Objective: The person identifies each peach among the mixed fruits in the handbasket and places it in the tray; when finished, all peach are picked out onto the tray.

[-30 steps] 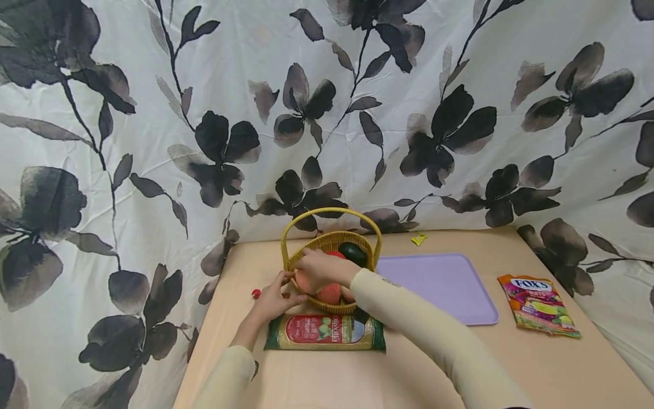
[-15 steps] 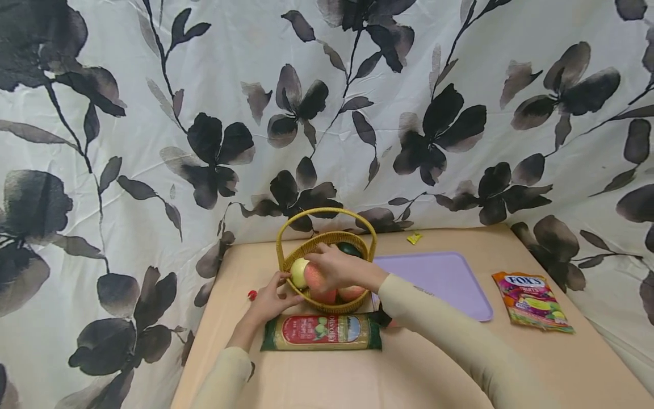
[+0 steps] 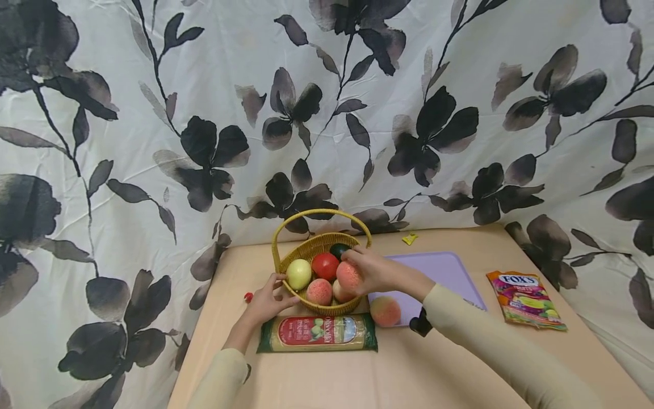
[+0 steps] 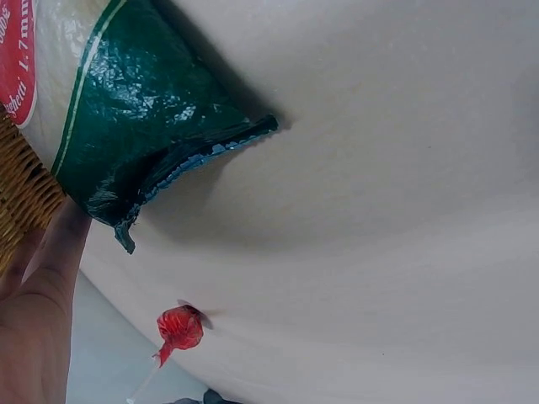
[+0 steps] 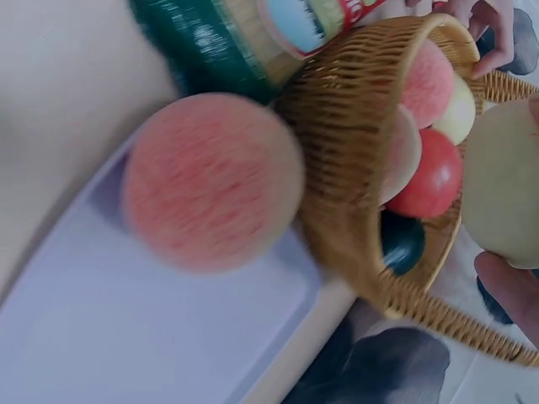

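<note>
My right hand (image 3: 368, 270) grips a peach (image 3: 349, 277) at the right rim of a yellow wicker basket (image 3: 334, 310); its pale side faces the right wrist camera. My left hand (image 3: 265, 304) holds the basket's left rim, thumb along the front. Inside lie a pale yellow-green round fruit (image 3: 298, 274), a red tomato (image 3: 325, 265), a dark green fruit (image 3: 339, 250), a pink peach (image 3: 319, 292) and a paler peach (image 3: 341, 292) partly behind the held one. Another peach (image 3: 385, 311) sits at the near left corner of a lilac tray (image 3: 439, 272), beside the basket.
A green-ended spaghetti pack (image 3: 318, 333) lies in front of the basket. A red-wrapped lollipop (image 4: 180, 326) is left of my left hand. At the right lies a Fox's candy bag (image 3: 527, 300); a small yellow wrapped candy (image 3: 409, 238) is behind the tray. The basket's handle (image 3: 321, 212) arches upright.
My right hand has moved right from the basket's left side to its right rim with the peach, uncovering the fruit inside. The left hand stays at the rim. The view has shifted slightly.
</note>
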The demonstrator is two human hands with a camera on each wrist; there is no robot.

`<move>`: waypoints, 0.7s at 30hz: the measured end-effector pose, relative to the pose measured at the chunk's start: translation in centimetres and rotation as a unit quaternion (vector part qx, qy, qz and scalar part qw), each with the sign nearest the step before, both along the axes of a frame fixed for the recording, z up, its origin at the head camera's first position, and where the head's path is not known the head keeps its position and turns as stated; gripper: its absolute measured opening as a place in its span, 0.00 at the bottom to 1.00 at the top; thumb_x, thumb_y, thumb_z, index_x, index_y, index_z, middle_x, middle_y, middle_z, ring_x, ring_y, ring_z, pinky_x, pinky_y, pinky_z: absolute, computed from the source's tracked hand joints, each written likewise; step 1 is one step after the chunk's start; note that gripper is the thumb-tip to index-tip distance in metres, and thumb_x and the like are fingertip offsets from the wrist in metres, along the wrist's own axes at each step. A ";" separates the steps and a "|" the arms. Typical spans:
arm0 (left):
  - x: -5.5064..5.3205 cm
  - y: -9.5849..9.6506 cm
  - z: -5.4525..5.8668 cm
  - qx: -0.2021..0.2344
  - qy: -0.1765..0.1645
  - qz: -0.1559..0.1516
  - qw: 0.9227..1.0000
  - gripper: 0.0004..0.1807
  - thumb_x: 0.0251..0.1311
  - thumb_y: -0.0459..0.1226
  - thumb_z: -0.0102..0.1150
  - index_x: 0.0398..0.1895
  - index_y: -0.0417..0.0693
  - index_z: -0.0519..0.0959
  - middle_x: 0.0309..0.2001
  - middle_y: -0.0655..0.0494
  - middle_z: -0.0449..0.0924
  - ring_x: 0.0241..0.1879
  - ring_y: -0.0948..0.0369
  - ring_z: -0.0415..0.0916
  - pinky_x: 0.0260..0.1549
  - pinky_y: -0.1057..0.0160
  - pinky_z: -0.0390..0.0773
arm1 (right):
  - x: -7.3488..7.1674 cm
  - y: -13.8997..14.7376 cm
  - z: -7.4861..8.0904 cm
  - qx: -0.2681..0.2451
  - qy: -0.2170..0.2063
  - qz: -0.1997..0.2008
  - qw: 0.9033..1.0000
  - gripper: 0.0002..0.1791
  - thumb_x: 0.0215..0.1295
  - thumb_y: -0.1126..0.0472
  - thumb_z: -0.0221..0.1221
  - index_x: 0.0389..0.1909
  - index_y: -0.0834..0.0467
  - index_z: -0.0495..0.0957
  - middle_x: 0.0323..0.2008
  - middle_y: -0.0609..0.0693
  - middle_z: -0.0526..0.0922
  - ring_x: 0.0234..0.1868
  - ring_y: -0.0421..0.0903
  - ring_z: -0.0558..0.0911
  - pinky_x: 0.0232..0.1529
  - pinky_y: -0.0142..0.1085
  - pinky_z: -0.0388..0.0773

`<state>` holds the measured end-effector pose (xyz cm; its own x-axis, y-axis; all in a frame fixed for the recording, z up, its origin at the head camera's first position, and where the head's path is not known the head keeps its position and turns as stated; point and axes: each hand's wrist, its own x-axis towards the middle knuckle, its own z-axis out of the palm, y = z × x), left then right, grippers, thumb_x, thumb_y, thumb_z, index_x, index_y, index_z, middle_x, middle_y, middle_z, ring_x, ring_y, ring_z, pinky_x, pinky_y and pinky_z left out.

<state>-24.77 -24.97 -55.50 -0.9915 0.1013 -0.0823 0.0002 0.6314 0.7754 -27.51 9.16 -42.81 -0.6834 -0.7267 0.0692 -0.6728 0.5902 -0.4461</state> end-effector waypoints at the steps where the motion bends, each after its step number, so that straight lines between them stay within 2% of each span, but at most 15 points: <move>1: 0.0 0.0 0.0 0.001 0.000 0.000 1.000 0.40 0.57 0.56 0.76 0.68 0.55 0.67 0.75 0.34 0.67 0.69 0.36 0.74 0.63 0.40 0.81 | 0.2 0.5 -0.1 0.002 -0.003 -0.005 1.000 0.42 0.49 0.58 0.79 0.66 0.59 0.72 0.61 0.61 0.76 0.57 0.55 0.78 0.56 0.52 0.84; 4: 0.0 0.0 0.0 -0.002 -0.001 0.000 1.000 0.40 0.57 0.56 0.75 0.68 0.56 0.67 0.75 0.34 0.67 0.68 0.36 0.74 0.62 0.39 0.81 | 0.6 2.1 -0.3 -0.001 -0.007 -0.011 1.000 0.42 0.49 0.58 0.79 0.67 0.59 0.73 0.60 0.61 0.76 0.57 0.55 0.78 0.53 0.50 0.84; 10: 0.2 -0.1 0.1 -0.001 -0.004 0.003 1.000 0.39 0.58 0.56 0.75 0.68 0.57 0.67 0.74 0.33 0.68 0.66 0.35 0.76 0.62 0.38 0.80 | 0.9 5.5 -1.0 -0.018 0.000 -0.032 0.999 0.39 0.45 0.62 0.78 0.63 0.58 0.77 0.53 0.54 0.78 0.50 0.48 0.78 0.47 0.41 0.83; 15: 0.3 -0.1 0.2 -0.001 -0.001 0.001 1.000 0.38 0.59 0.54 0.75 0.68 0.56 0.67 0.74 0.33 0.68 0.67 0.35 0.75 0.62 0.38 0.80 | 1.0 8.4 -2.0 -0.015 0.021 -0.056 0.998 0.37 0.45 0.60 0.79 0.59 0.59 0.78 0.51 0.53 0.77 0.49 0.47 0.79 0.48 0.42 0.84; 21: 0.2 0.0 0.3 0.001 -0.001 -0.001 1.000 0.39 0.58 0.54 0.75 0.68 0.55 0.67 0.75 0.34 0.67 0.69 0.36 0.73 0.62 0.40 0.81 | 1.4 11.0 -3.2 0.005 0.003 -0.075 0.997 0.36 0.46 0.59 0.79 0.60 0.57 0.78 0.51 0.54 0.77 0.48 0.48 0.78 0.46 0.42 0.83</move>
